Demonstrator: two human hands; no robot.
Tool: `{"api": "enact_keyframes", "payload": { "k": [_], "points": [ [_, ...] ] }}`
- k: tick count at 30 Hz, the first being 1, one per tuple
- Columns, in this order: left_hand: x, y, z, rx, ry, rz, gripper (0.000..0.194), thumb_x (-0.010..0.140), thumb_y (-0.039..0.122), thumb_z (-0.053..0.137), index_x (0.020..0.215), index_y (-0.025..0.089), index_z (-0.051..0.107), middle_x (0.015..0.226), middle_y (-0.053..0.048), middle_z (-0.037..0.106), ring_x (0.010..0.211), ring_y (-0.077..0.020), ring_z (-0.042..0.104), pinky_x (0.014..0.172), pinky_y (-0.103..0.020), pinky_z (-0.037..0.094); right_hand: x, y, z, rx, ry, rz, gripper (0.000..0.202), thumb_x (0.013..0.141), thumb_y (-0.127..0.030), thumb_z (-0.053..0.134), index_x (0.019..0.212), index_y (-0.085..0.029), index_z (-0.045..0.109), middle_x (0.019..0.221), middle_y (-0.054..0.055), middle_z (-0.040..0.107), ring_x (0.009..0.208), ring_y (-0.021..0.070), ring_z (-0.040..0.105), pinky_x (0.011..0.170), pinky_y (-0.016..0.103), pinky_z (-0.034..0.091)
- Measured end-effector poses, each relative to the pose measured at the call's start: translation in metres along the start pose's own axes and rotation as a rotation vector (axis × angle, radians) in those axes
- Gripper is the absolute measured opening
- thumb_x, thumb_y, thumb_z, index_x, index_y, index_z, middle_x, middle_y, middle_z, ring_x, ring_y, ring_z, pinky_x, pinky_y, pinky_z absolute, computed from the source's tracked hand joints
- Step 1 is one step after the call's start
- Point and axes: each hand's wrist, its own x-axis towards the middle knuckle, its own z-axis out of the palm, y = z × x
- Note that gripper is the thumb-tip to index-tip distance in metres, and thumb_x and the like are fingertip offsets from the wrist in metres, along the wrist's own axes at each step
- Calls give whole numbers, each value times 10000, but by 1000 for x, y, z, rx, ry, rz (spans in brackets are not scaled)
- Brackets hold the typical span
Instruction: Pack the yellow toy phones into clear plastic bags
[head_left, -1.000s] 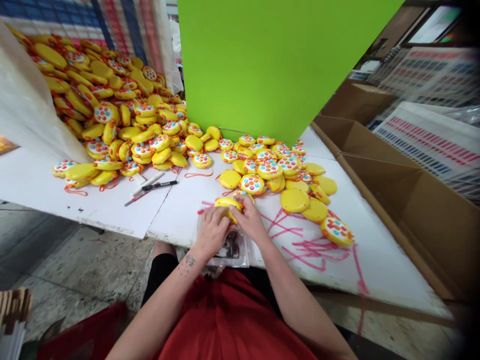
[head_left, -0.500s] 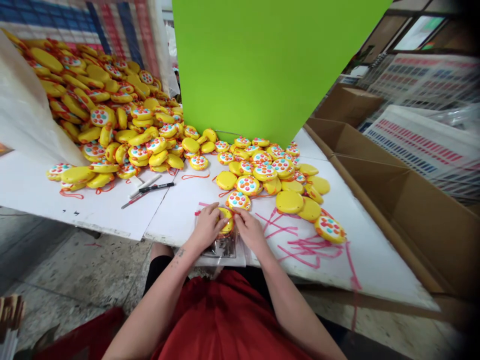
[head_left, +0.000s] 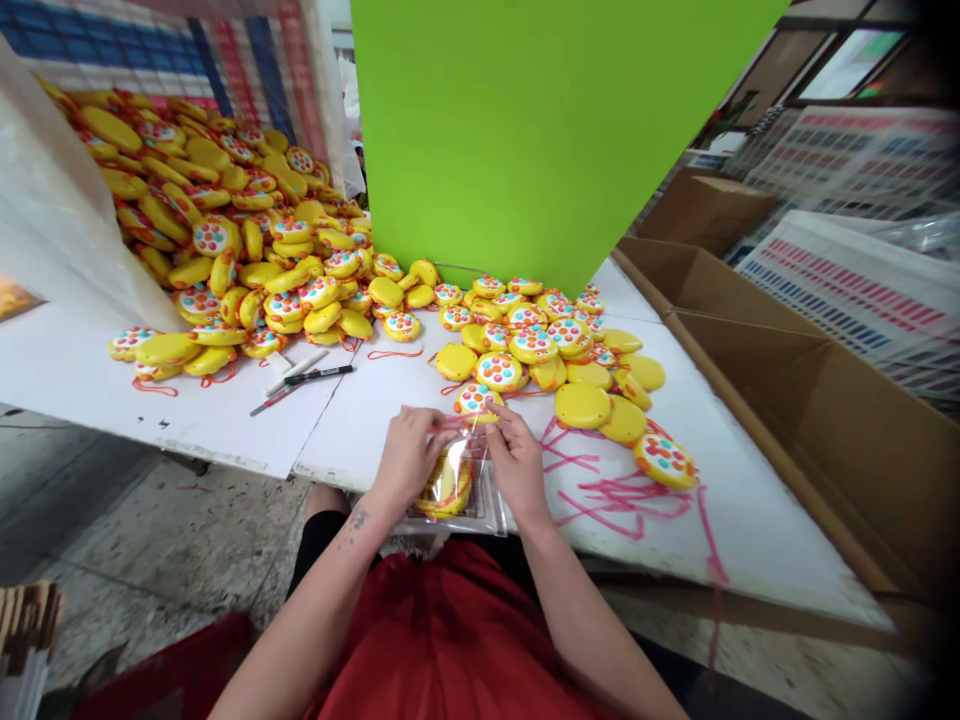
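Note:
A clear plastic bag [head_left: 480, 508] lies at the front edge of the table, with a yellow oval toy [head_left: 444, 488] inside it. My left hand [head_left: 411, 450] pinches the bag's upper edge on the left. My right hand [head_left: 516, 455] grips the same edge on the right, fingers bent together. Some of the toy is covered by my left hand and by glare on the plastic. Just beyond my fingers sits another yellow toy [head_left: 478, 400] with coloured dots on a white top.
A big heap of yellow toys [head_left: 217, 240] spills from a bag at the left. More toys [head_left: 532, 345] lie before a green panel [head_left: 555, 130]. Pens [head_left: 319, 375] rest left of my hands. Cardboard boxes [head_left: 757, 350] line the right side; pink strokes [head_left: 607, 495] mark the table.
The yellow toy has gone from under my left fingers down into the clear bag, nearer my body. Both hands now hold the bag's upper edge.

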Motion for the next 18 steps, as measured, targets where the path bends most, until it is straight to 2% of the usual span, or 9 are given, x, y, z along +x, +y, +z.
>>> {"api": "enact_keyframes", "payload": {
  "k": [2, 3, 5, 8, 11, 13, 15, 18],
  "points": [
    [-4, -5, -2, -135, 178, -77, 334, 884, 381, 525, 1143, 171, 518, 1191, -137, 562, 1087, -248, 520, 916, -403, 422, -3, -5, -1, 66, 20, 0, 385, 845, -395, 563, 1187, -218, 551, 817, 29, 678, 702, 177, 648, 621, 324, 561],
    [-6, -8, -2, -230, 208, -147, 414, 888, 393, 508, 1229, 162, 464, 1264, -156, 516, 1102, -244, 519, 897, -394, 441, -4, -7, -1, 88, 27, -5, 381, 846, -399, 567, 1182, -220, 547, 808, 25, 676, 681, 172, 648, 605, 322, 563],
    [-9, -13, -1, -450, 128, -308, 490, 884, 421, 490, 1285, 149, 417, 1239, -156, 537, 993, -215, 578, 790, -347, 483, -6, -9, -2, 109, 39, -21, 370, 847, -399, 577, 1169, -221, 547, 797, 18, 675, 655, 165, 649, 592, 320, 568],
    [-11, -15, 1, -687, -73, -453, 395, 848, 465, 519, 1065, 137, 554, 921, -69, 647, 723, -150, 586, 630, -263, 458, -6, -8, -4, 95, 59, -32, 354, 855, -397, 571, 1160, -217, 548, 796, 19, 680, 659, 166, 655, 601, 324, 575],
    [-11, -11, 1, -754, -96, -463, 305, 841, 470, 520, 825, 166, 518, 830, -38, 654, 656, -123, 554, 572, -228, 422, -4, -5, -8, 18, 65, -60, 345, 880, -381, 530, 1181, -213, 543, 867, 45, 692, 729, 178, 669, 655, 348, 583],
    [-11, -7, 1, -759, -94, -431, 278, 861, 461, 492, 819, 187, 464, 894, -51, 673, 722, -142, 585, 591, -236, 441, -2, -6, -11, -118, 108, -186, 335, 888, -340, 516, 1196, -213, 549, 1038, 81, 678, 902, 198, 660, 792, 394, 570],
    [-11, 0, -1, -731, -108, -385, 251, 885, 446, 458, 872, 195, 462, 950, -66, 682, 795, -163, 610, 623, -255, 466, 0, -10, -12, -315, 161, -409, 310, 880, -272, 530, 1182, -217, 575, 1159, 92, 639, 1070, 212, 599, 940, 437, 504],
    [-12, 14, -4, -662, -139, -318, 256, 919, 410, 406, 1022, 193, 494, 1026, -80, 683, 829, -169, 628, 651, -270, 483, 1, -23, -8, -567, 131, -727, 296, 859, -170, 563, 1144, -236, 607, 1055, 59, 686, 1076, 210, 575, 964, 427, 477]
  ]
}}
